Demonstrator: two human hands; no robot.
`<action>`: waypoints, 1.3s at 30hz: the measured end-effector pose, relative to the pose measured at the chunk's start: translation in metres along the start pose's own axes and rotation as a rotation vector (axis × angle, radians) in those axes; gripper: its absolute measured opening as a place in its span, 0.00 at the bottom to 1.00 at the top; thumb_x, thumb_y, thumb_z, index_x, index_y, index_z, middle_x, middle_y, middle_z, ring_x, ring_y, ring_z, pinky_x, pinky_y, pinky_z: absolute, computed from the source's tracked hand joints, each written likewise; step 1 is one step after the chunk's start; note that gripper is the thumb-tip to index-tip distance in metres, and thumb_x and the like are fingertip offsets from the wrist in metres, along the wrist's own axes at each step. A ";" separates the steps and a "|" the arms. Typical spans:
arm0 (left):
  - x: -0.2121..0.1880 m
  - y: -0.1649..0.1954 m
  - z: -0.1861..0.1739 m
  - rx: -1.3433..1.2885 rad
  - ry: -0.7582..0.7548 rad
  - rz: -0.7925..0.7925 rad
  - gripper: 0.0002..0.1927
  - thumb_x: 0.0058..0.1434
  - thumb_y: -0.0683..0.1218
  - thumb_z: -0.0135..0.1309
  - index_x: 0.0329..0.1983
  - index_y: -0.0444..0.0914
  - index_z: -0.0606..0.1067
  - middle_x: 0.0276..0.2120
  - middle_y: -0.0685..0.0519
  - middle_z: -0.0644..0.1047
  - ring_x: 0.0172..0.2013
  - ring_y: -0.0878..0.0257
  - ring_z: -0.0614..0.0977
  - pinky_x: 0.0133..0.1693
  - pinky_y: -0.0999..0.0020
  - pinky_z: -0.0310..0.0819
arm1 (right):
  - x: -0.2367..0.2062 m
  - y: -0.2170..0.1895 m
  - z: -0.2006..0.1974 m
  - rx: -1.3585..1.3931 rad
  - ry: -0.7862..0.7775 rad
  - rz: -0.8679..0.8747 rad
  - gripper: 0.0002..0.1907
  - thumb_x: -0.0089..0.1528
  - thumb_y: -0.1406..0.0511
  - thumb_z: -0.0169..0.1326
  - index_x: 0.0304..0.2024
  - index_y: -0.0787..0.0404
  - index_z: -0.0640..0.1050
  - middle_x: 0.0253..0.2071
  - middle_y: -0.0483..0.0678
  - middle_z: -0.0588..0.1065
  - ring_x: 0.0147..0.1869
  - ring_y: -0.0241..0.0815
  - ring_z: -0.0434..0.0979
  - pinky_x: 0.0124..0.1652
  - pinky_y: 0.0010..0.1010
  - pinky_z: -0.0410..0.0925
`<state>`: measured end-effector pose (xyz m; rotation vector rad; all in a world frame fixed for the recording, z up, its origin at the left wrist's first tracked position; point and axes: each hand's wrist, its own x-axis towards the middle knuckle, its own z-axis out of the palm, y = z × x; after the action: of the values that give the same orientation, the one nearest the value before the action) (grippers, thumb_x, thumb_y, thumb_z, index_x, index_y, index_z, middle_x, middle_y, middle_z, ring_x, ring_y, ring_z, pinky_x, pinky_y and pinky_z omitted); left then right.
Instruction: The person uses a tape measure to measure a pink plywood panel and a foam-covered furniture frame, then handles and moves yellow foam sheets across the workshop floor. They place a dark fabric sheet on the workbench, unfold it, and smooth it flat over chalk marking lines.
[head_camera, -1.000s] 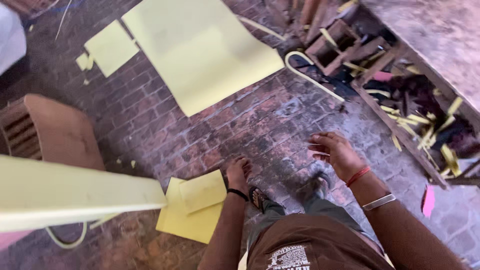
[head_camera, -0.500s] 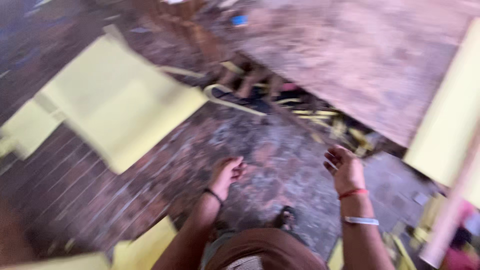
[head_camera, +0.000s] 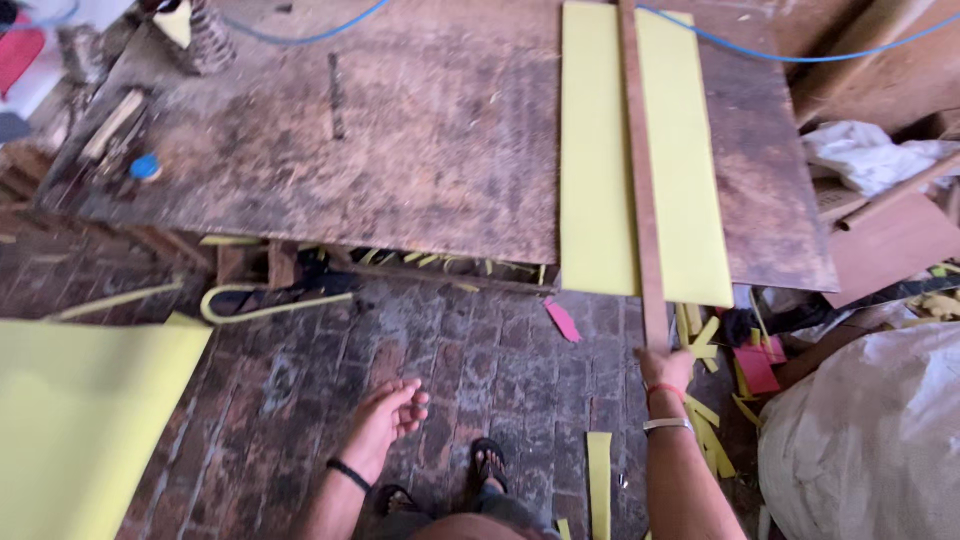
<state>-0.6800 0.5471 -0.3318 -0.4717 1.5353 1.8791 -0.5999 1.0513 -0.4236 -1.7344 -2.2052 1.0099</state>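
Item one: our right hand (head_camera: 664, 366), closed on the near end of a long wooden strip (head_camera: 641, 180). The strip runs away from us, lying lengthwise on a yellow foam sheet (head_camera: 596, 160) and overhanging the near edge of the table (head_camera: 400, 150). The wrist carries a red band and a metal bangle.

Item two: our left hand (head_camera: 392, 415), open and holding nothing, fingers loosely curled, hanging over the brick floor (head_camera: 330, 380) well apart from the strip. A dark band circles its wrist.

Item three: the yellow foam sheet, a long rectangle laid flat on the right part of the worn table top, its near end hanging just past the edge.

Item four: a second, larger yellow sheet (head_camera: 80, 420) flat on the floor at our left.

Item five: yellow offcuts (head_camera: 600, 480) on the bricks near our feet and under the table edge, with a few pink scraps (head_camera: 562, 321) among them.

Item six: a blue cable (head_camera: 800, 50) across the far end of the table; a small blue round thing (head_camera: 146, 167) at its left edge.

Item seven: a white sack (head_camera: 870, 430) at our right, near the right forearm.
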 end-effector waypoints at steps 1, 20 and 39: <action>0.003 -0.001 0.000 -0.002 -0.014 -0.007 0.13 0.63 0.49 0.55 0.47 0.39 0.80 0.35 0.53 0.85 0.32 0.64 0.84 0.35 0.68 0.76 | 0.002 0.007 -0.002 -0.072 -0.052 0.017 0.38 0.47 0.57 0.75 0.55 0.66 0.75 0.54 0.61 0.79 0.56 0.56 0.81 0.57 0.40 0.70; 0.189 0.005 0.098 0.044 -0.277 -0.189 0.14 0.64 0.50 0.53 0.49 0.41 0.79 0.35 0.50 0.82 0.30 0.60 0.82 0.32 0.64 0.76 | -0.045 -0.002 -0.079 0.004 -0.032 0.189 0.25 0.51 0.52 0.63 0.46 0.59 0.84 0.41 0.56 0.84 0.47 0.53 0.84 0.49 0.39 0.72; 0.247 -0.067 0.417 0.072 0.034 -0.403 0.24 0.66 0.58 0.59 0.59 0.46 0.68 0.44 0.58 0.76 0.43 0.64 0.81 0.47 0.57 0.79 | 0.266 0.060 -0.134 -0.146 0.161 -0.402 0.31 0.53 0.56 0.65 0.55 0.62 0.76 0.52 0.57 0.75 0.57 0.58 0.75 0.55 0.46 0.69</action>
<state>-0.7591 1.0183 -0.4366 -0.7235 1.4006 1.5081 -0.5670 1.3532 -0.4302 -1.2864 -2.4305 0.6097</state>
